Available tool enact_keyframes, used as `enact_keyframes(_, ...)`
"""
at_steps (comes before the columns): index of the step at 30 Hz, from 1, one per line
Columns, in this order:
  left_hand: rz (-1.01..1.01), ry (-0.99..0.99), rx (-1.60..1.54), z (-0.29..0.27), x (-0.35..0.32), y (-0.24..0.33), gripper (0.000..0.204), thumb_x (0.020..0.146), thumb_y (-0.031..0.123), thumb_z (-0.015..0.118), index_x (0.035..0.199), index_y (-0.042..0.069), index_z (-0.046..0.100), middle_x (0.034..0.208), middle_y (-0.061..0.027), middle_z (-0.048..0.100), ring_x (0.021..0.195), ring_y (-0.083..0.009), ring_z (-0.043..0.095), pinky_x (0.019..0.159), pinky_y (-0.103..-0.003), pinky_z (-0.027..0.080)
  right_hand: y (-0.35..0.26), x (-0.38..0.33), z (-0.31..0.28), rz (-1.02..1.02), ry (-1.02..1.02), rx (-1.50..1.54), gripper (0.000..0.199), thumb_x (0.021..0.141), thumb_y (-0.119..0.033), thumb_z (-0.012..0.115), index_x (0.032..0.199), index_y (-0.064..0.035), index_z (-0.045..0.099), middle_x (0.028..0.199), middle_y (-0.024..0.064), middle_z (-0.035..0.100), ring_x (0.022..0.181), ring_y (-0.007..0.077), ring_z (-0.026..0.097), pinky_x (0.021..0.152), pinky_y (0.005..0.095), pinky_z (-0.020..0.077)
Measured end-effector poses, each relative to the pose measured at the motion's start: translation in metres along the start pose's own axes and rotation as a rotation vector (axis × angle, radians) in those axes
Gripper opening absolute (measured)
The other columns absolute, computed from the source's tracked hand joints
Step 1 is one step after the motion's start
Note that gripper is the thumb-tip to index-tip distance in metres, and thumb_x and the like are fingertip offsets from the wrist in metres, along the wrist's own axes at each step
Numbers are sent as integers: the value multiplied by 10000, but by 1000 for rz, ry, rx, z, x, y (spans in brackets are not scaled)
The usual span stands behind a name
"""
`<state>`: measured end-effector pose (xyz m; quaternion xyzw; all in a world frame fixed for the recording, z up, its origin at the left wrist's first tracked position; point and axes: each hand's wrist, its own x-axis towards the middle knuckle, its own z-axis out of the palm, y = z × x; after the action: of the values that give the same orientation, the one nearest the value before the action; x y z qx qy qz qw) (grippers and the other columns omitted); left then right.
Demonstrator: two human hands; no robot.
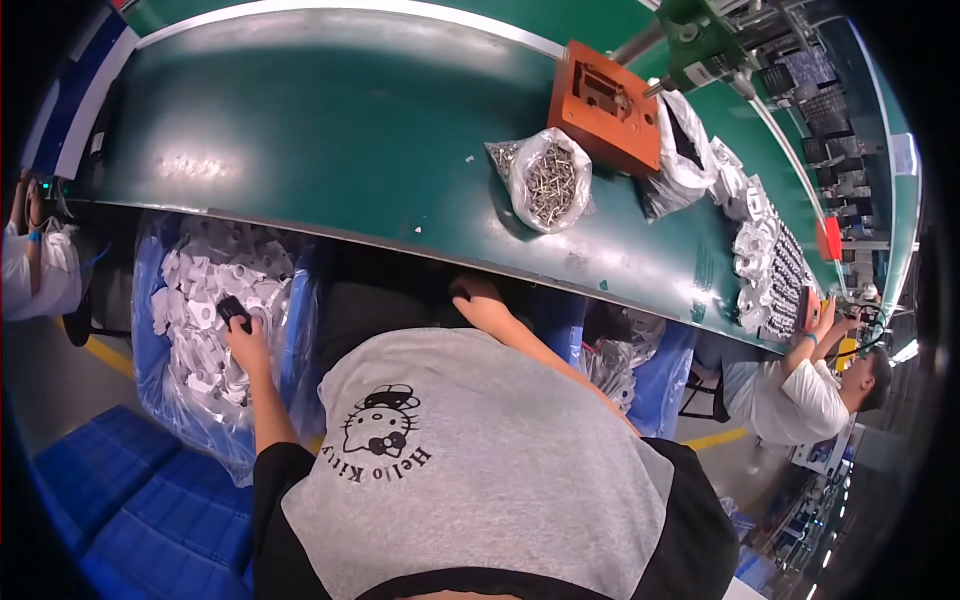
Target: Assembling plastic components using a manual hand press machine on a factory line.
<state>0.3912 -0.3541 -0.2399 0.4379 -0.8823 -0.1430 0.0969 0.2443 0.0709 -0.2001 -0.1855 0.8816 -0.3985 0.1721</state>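
Left grip (246, 342) holding black piece (234, 313), white parts (195, 350) below

Factory floor, looks like small-parts assembly. Long green-topped bench (330, 130) runs across. On it: open bag of small metal fasteners (550, 185), orange fixture block (630, 145) next to a green machine head (695, 40), and rows of white and dark parts (785, 270) further right. At the bench's near side, a plastic-lined blue bin (301, 320) heaped with white parts (195, 345); second blue bin (665, 375) to the right. Blue crates (120, 470) lower left. Yellow floor line (108, 354). Co-workers on both sides, one right (795, 405), one left (45, 268). Strip lights (835, 535), far right.
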Motion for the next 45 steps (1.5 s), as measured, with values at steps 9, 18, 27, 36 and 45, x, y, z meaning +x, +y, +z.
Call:
enact_keyframes(9, -233, 110, -1379, -89, 11, 50, 307, 929, 230, 505, 1089, -33, 499, 1024, -170, 585, 914, -244, 623, 770, -335, 484, -15, -7, -52, -117, 374, -244, 177, 820, -99, 555, 959, -17, 628, 839, 155, 643, 771, 276, 626, 705, 372, 493)
enact_keyframes(18, 155, -468, -1501, -156, 1, 250, 429, 957, 272, 448, 1298, 34, 342, 1094, -231, 570, 912, -331, 636, 657, -422, 540, -24, -9, -9, -318, 346, -288, 127, 719, -127, 601, 812, -47, 635, 895, 130, 579, 945, 327, 519, 874, 438, 391)
enact_keyframes(27, 508, -600, -987, -11, 33, 500, 363, 913, 243, 505, 1117, -55, 538, 1020, -207, 619, 936, -289, 596, 834, -367, 454, -21, -7, -16, -179, 271, -284, 229, 732, -205, 590, 875, -27, 607, 1007, 195, 584, 979, 375, 547, 874, 474, 422)
enact_keyframes(36, 994, -54, -487, -15, -1, 549, 317, 832, 309, 606, 855, -6, 638, 895, -208, 562, 858, -391, 557, 716, -479, 458, -4, 9, -26, 11, 314, -290, 340, 764, -216, 601, 1061, -50, 591, 1101, 186, 568, 1043, 385, 522, 901, 475, 418)
enact_keyframes(45, 972, -446, -530, -30, -2, 547, 329, 909, 275, 490, 1024, -30, 533, 786, -250, 629, 751, -427, 612, 660, -499, 491, -19, 27, -37, -100, 464, -270, 283, 815, -254, 608, 1018, -57, 621, 1009, 150, 616, 964, 350, 568, 868, 445, 439)
